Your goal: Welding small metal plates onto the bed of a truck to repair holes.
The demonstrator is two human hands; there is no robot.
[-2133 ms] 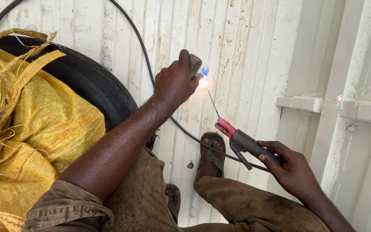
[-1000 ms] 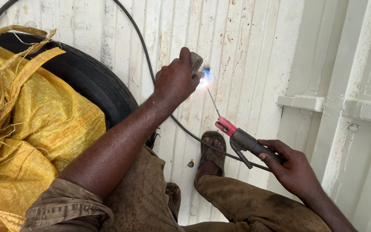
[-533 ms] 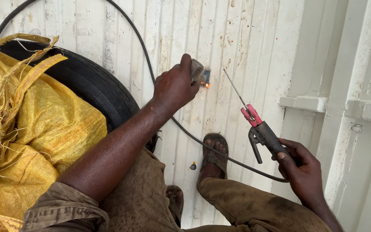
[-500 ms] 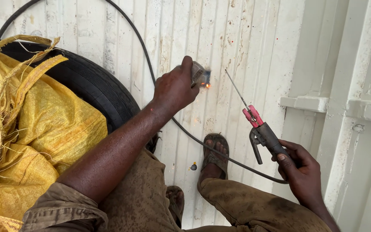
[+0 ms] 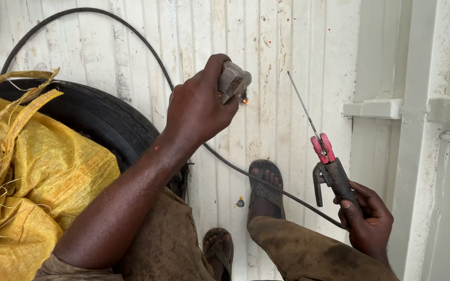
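A white ribbed metal sheet lies underfoot, a black tyre and yellow sack at the left. The left hand wraps its fingers tightly round a small metal piece, glowing at its near edge. At the right, the right hand grips a welding holder, fingers curled; its rod points away and slightly left.
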